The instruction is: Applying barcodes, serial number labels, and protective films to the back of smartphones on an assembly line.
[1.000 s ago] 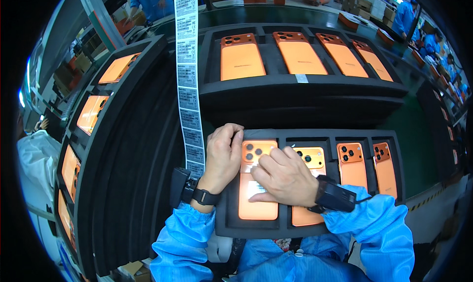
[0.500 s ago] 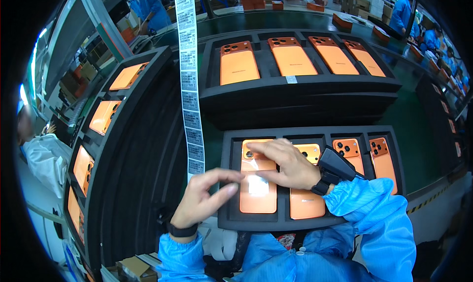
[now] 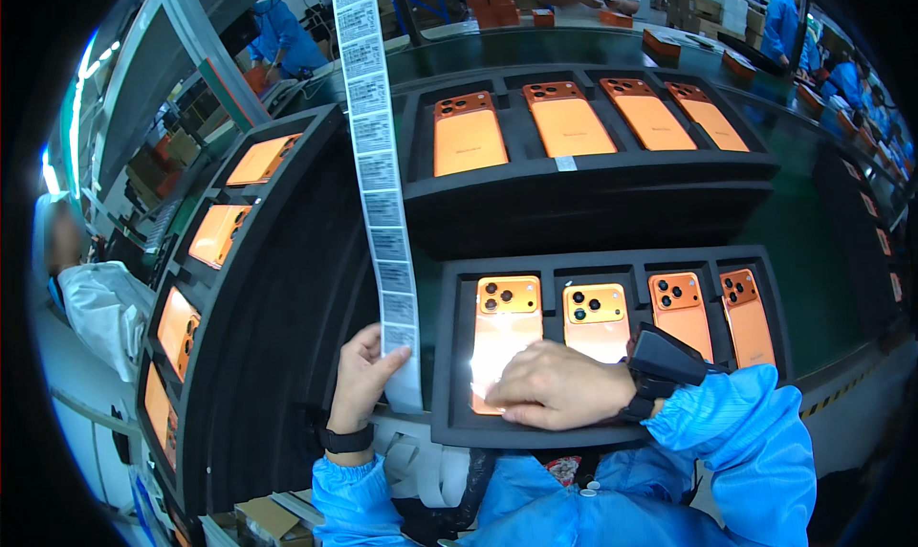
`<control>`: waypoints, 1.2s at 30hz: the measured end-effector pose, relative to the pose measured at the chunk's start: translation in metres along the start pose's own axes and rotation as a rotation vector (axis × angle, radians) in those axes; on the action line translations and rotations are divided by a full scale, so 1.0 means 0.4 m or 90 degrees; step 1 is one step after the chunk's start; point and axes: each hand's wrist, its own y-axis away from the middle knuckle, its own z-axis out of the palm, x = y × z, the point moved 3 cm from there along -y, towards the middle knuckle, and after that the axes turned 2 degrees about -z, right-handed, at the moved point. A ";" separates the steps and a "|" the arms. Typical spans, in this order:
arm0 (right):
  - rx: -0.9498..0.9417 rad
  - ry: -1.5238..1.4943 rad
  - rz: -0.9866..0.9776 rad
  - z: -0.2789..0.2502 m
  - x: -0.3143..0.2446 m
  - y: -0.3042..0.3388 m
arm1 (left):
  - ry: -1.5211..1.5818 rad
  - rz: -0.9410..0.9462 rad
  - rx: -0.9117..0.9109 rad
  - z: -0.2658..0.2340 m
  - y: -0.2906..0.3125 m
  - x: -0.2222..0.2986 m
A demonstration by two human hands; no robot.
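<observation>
My left hand (image 3: 361, 375) pinches the lower end of a long strip of white printed labels (image 3: 380, 193) between thumb and fingers, left of the near black foam tray (image 3: 445, 356). My right hand (image 3: 564, 384) is closed, with fingers bent down onto the lower back of the leftmost orange phone (image 3: 507, 335). The hand hides what, if anything, is between its fingertips. That phone lies camera side up in its slot, with bright glare on its back. Beside it rests a second orange phone (image 3: 595, 332), partly covered by my right hand and the dark wrist device (image 3: 665, 351).
Two more phones fill the near tray's right slots. Behind it, a stack of black foam trays (image 3: 574, 203) bears orange phones on top. Another tall tray stack (image 3: 277, 308) stands at left. A green conveyor (image 3: 459, 64) runs behind, with people working beyond.
My left hand has moved left from beside the phone and taken hold of the label strip, which now hangs lower and further right. My right hand has slid down the leftmost phone.
</observation>
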 end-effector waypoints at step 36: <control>0.482 0.072 -0.091 -0.109 -0.138 0.079 | 0.044 0.156 0.038 0.129 0.092 0.081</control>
